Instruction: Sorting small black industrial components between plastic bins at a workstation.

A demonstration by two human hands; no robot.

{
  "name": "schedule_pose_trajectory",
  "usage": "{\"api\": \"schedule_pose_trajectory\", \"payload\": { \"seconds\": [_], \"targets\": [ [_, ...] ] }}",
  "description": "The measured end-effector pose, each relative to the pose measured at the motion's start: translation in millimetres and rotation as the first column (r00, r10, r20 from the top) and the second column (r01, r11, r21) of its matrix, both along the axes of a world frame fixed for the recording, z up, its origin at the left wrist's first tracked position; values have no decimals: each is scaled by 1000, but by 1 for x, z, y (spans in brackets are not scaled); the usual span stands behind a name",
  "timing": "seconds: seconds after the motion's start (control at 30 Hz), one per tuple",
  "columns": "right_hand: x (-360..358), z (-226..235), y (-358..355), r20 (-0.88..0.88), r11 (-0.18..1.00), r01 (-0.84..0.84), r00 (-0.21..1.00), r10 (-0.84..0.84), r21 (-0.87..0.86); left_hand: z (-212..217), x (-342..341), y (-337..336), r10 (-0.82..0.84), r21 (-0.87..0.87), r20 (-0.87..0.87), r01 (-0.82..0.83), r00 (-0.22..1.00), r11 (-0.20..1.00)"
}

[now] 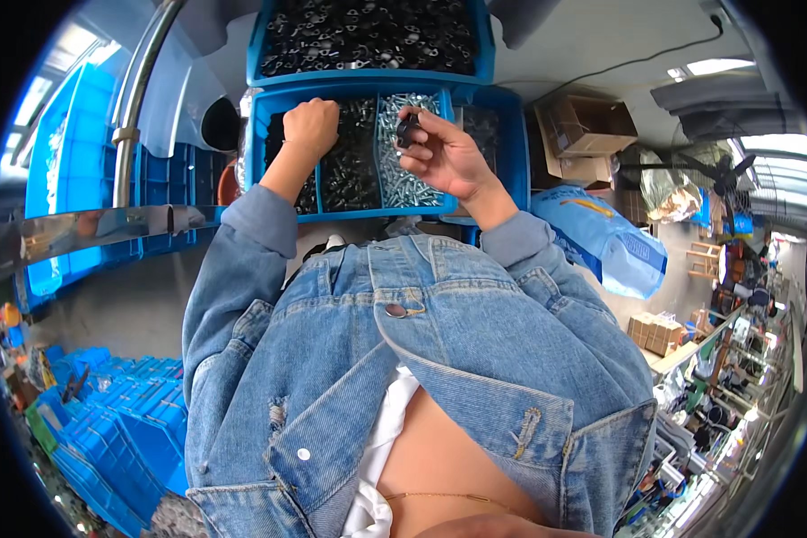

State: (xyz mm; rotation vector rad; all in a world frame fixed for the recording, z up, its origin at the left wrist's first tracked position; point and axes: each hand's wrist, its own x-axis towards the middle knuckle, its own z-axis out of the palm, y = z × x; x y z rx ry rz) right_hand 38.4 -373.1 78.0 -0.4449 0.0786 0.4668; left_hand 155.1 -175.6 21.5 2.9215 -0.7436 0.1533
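Here, a blue divided tray [258, 152] sits on the desk, with a second blue bin [258, 45] of dark parts beyond it. The left hand [310, 127] is fisted in a dark-parts compartment; I cannot tell its grip. The right hand [446, 160] pinches a small black part [408, 130] over the silver screws [394, 166]. Right lie cardboard boxes [583, 134] and a blue bag [605, 242].

Blue bin [258, 161] — silver screws [394, 170] — black part [407, 128].
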Motion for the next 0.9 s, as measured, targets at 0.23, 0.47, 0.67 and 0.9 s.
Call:
{"api": "schedule_pose_trajectory", "payload": {
  "seconds": [0.23, 0.47, 0.67, 0.9],
  "targets": [
    [-28, 24, -5, 130, 960, 107, 989, -76, -259, 0, 1, -10, 28, 235, -40, -18, 999, 972],
    [-42, 28, -1, 249, 916, 178, 964, -89, -361, 8, 5, -10, 105, 250, -87, -80, 991, 965],
    [-49, 34, 7, 384, 795, 295, 919, -86, -529, 9, 5, -5, 33, 256, -85, -11, 996, 967],
    [-48, 30, 5, 250, 905, 190, 963, -97, -381, 36, -6, -1, 60, 137, -131, -42, 990, 990]
  ]
}}
